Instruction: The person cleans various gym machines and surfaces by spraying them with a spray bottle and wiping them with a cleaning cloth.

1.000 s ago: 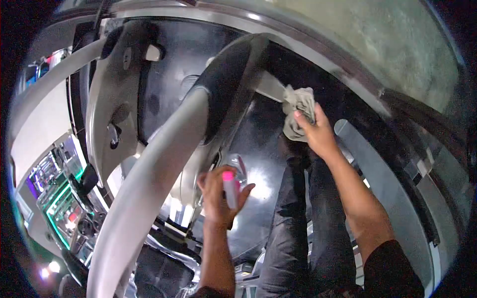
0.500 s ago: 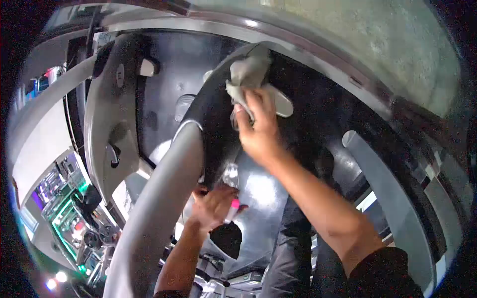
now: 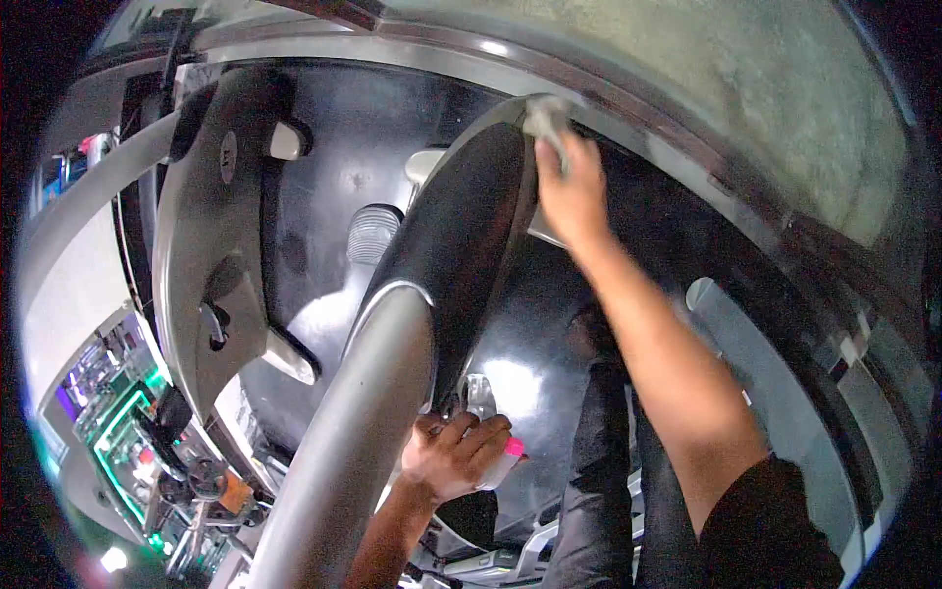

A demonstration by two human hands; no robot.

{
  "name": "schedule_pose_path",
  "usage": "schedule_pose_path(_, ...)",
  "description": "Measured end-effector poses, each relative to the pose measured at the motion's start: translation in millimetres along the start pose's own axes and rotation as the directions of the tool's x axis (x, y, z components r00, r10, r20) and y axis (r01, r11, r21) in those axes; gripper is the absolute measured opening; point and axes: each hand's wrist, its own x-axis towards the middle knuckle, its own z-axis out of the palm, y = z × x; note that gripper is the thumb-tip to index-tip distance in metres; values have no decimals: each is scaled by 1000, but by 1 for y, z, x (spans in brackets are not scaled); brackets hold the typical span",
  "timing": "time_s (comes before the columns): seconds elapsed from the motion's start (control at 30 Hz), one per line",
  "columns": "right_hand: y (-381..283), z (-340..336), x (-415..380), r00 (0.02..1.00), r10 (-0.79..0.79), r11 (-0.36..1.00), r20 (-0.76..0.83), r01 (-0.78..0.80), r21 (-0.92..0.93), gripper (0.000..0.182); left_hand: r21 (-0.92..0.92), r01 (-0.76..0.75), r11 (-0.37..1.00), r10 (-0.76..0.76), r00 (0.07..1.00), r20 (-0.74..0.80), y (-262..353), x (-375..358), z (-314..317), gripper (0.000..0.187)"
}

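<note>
My right hand [image 3: 577, 191] reaches out and is closed on a pale grey cloth [image 3: 549, 120], slightly blurred. The cloth touches the far tip of an exercise machine's rounded black and grey end piece [image 3: 456, 211]. A thick silver tube [image 3: 368, 393] runs from that piece towards me. Lower down, beside the tube, my left hand [image 3: 459, 456] has its fingers wrapped around a spray bottle [image 3: 498, 471] with a pink tip. Part of the bottle is hidden by the fingers.
A second grey machine frame [image 3: 221, 226] stands to the left. Ribbed grey foot [image 3: 373, 234] rests on the dark shiny floor [image 3: 339, 128]. A grey beam [image 3: 765, 393] lies to the right, and a concrete wall [image 3: 677, 69] rises at the back.
My right hand and the cloth have moved right and up to the end piece's far tip. My left hand, holding the bottle, sits slightly lower and further right as the view shifts.
</note>
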Motion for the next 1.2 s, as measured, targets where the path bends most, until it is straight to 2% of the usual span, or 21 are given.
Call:
schedule_pose_path(0.1, -14, -8, -96, 997, -70, 968, 26, 61, 243, 38, 22, 17, 1000, -17, 999, -32, 3, 5, -3, 31)
schedule_pose_path(0.17, -34, -20, -150, 987, -1, 971, 160, -38, 238, 44, 45, 22, 999, -21, 999, -28, 4, 8, -4, 31)
schedule_pose_path(0.2, -40, -27, -164, 960, 43, 954, 278, -121, 273, 45, 56, 24, 998, -23, 999, -26, 4, 10, -4, 31)
schedule_pose_path(0.27, -42, -36, -162, 956, 58, 947, 289, -144, 287, 29, 43, 45, 998, -45, 999, -8, 5, 11, -6, 31)
schedule_pose_path(0.37, -31, -38, -77, 982, 186, 846, 45, -183, 502, 30, 42, 29, 999, -27, 999, -38, 4, 10, -7, 30)
schedule_pose_path(0.4, -15, -28, -36, 989, 149, 894, -13, -129, 430, 32, 44, 32, 999, -30, 999, -42, 5, 8, -7, 30)
schedule_pose_path(0.43, 1, -21, 4, 997, -3, 968, -83, 24, 248, 32, 49, 39, 998, -37, 998, -45, 6, 9, -7, 30)
schedule_pose_path(0.47, 9, -7, 38, 989, -42, 976, -143, 71, 208, 34, 52, 40, 998, -37, 998, -50, 5, 10, -6, 30)
schedule_pose_path(0.53, 24, 5, 84, 994, -17, 988, 112, -1, 157, 40, 53, 40, 998, -37, 998, -56, 5, 11, -4, 31)
schedule_pose_path(0.63, -11, -3, 75, 920, 235, 969, 314, -246, -5, 42, 63, 35, 997, -32, 999, -43, 4, 8, -3, 32)
schedule_pose_path(0.67, -9, 0, 65, 964, 111, 993, 242, -120, 24, 41, 63, 35, 997, -33, 999, -43, 4, 7, -2, 32)
schedule_pose_path(0.73, -10, -5, 31, 980, -64, 995, 187, 48, 90, 34, 58, 36, 998, -34, 998, -51, 2, 5, 1, 32)
schedule_pose_path(0.8, -20, -17, -16, 962, -274, 954, -9, 273, 127, 27, 54, 47, 997, -44, 997, -59, 3, 7, 1, 32)
schedule_pose_path(0.87, -23, -31, -52, 966, -251, 929, 60, 223, 295, 22, 60, 62, 996, -58, 996, -60, 5, 9, 0, 33)
schedule_pose_path(0.9, -34, -38, -56, 951, -305, 922, 45, 284, 262, 23, 64, 66, 996, -62, 996, -63, 4, 10, 0, 33)
schedule_pose_path(1.0, -17, -11, -20, 942, -318, 945, -108, 324, 45, 24, 62, 50, 997, -47, 998, -46, 5, 11, -4, 34)
schedule_pose_path(1.07, 8, 16, 38, 966, -214, 965, -147, 232, 120, 28, 62, 52, 997, -49, 998, -40, 7, 17, -7, 34)
schedule_pose_path(1.13, 29, 32, 80, 992, 118, 990, -47, -114, 84, 30, 57, 64, 996, -61, 997, -50, 7, 7, 5, 34)
schedule_pose_path(1.2, 34, 29, 83, 965, 262, 959, 20, -262, 111, 36, 40, 75, 996, -72, 995, -68, 7, 5, 6, 35)
